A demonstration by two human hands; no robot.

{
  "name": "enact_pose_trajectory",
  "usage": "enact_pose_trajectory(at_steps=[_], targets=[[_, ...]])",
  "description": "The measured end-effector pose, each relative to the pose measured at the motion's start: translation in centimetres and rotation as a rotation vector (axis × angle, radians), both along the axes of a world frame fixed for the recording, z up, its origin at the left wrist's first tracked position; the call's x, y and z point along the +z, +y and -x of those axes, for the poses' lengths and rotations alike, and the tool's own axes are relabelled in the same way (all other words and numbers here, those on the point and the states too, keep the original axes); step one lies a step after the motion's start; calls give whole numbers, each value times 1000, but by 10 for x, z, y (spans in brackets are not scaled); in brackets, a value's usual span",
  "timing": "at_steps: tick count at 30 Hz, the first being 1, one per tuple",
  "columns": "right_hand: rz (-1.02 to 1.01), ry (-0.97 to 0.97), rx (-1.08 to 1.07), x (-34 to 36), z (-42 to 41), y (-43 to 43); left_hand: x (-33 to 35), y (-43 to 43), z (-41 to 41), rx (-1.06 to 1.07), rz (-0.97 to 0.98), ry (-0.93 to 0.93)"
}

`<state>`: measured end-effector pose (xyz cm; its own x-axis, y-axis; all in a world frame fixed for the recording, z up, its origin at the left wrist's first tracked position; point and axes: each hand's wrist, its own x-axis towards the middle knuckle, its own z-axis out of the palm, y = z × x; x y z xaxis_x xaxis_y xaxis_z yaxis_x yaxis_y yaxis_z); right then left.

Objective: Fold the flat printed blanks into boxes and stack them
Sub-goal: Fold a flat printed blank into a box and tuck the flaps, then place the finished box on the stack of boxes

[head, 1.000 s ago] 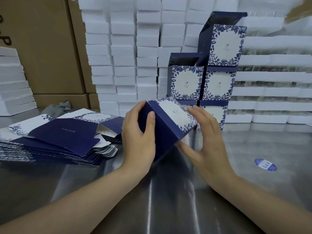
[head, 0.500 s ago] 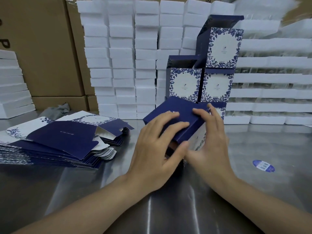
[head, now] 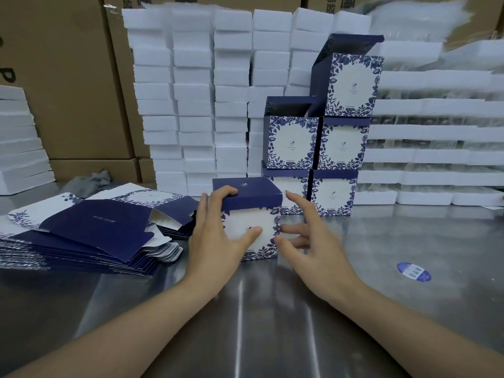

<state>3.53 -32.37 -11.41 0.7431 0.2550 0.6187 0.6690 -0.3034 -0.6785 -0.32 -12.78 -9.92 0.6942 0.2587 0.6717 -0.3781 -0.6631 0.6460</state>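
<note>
- Shiny steel worktop point(head: 245, 323) runs from the near edge all the way back, with both bare forearms coming in over it.
- The left hand point(head: 218, 241) grips the folded box point(head: 253, 214): fingers point(head: 223, 192) hooked over the lid's left edge, thumb pressed on the white front face.
- The right hand point(head: 313, 249) is spread loose with nothing in it, just right of the box. It's blurry, so I can't tell if it touches.
- The box stands upright on the worktop between the two hands, navy lid shut.
- Left of the left fingers: a fanned pile of flat blanks point(head: 95, 236).
- Well right of the right fingers: a blue oval sticker point(head: 414, 272) on the steel.
- Just behind the fingers: the stacked boxes point(head: 338, 143), three tiers, the top ones with lids open.
- Further back there's a grey cloth point(head: 90, 180), a wall of white foam blocks point(head: 191, 105), and brown cartons point(head: 68, 77) at the far left.
- Versus half a second ago, the box was tipped over with both hands working on it. Now it's set upright and the right hand has let go.
</note>
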Motion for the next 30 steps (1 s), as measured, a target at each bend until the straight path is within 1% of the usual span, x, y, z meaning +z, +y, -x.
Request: enact_pose_trajectory(at_steps=[4, 9, 12, 15, 18, 21, 25, 27, 30], targets=[[-44, 27, 29, -2, -7, -1, -2, 3, -3, 25, 50, -28], [-121, -4, -46, -6, -14, -5, -3, 7, -2, 44, 212, -100], [-134, 29, -62, -7, -17, -5, 3, 10, -1, 20, 301, -143], [-136, 82, -28, -8, -17, -4, 26, 10, -6, -30, 352, -215], [-45, 103, -32, -7, -19, -3, 76, 8, -27, -54, 322, -320], [20, 101, -24, -7, -19, -1, 143, 4, -59, -49, 288, -362], [-3, 152, 1, -7, -18, 1, 226, -10, -94, -41, 83, -350], [-15, 166, 19, -7, -18, 1, 249, -19, -106, -45, 33, -351], [-14, 187, 27, -6, -17, 1, 263, -32, -124, -48, 5, -317]])
